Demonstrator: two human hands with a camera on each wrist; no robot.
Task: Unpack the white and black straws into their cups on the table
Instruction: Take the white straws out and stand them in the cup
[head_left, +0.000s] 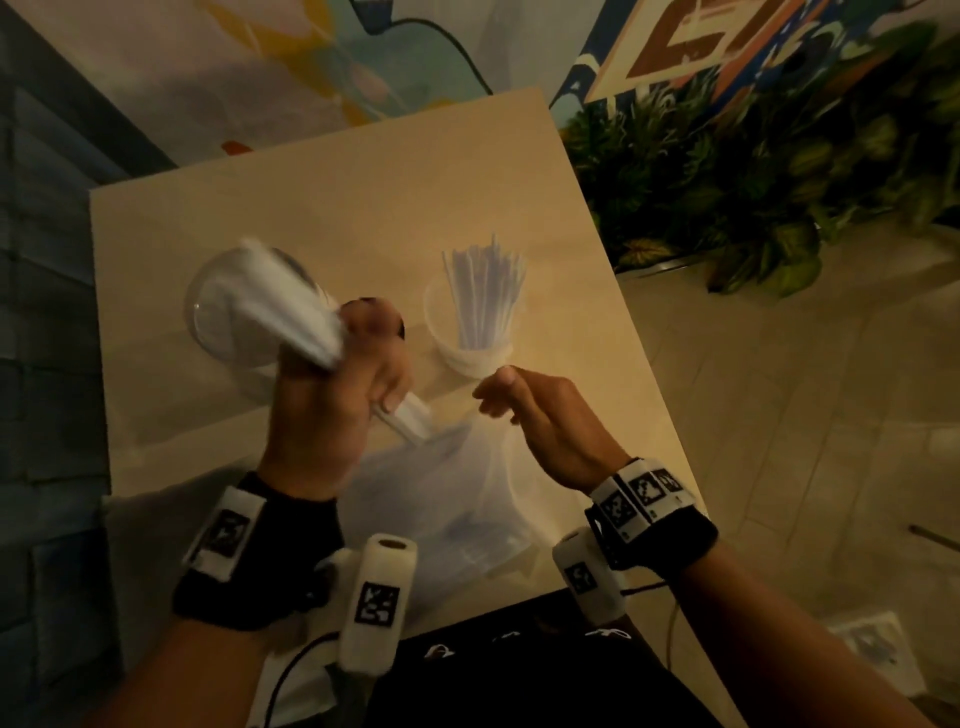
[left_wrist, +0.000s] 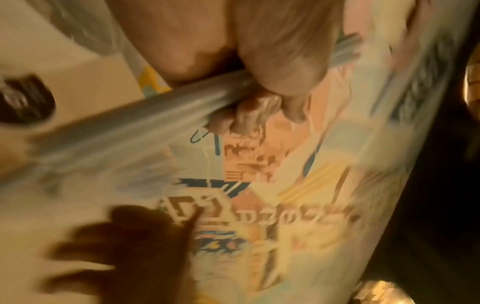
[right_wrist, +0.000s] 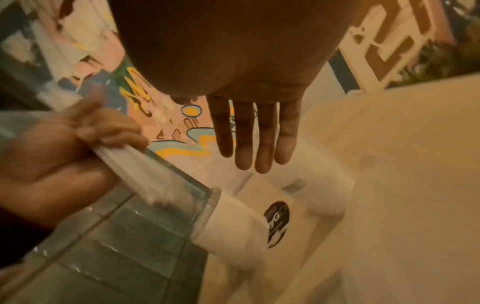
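Left hand (head_left: 332, 415) around straw bundle (head_left: 280, 306)

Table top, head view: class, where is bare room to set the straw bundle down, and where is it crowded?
Bare: the far strip of the table behind the clear cup and the white cup of straws, and the left strip before the clear cup. Crowded: the near middle, where the plastic pack lies below the left hand and right hand.

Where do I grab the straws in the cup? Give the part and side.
Best grip the upper halves of the straws, coming from above: they stand upright and fan out over the white cup, whose wall surrounds their lower ends. The open right hand beside it is free; the left hand holds another bundle.
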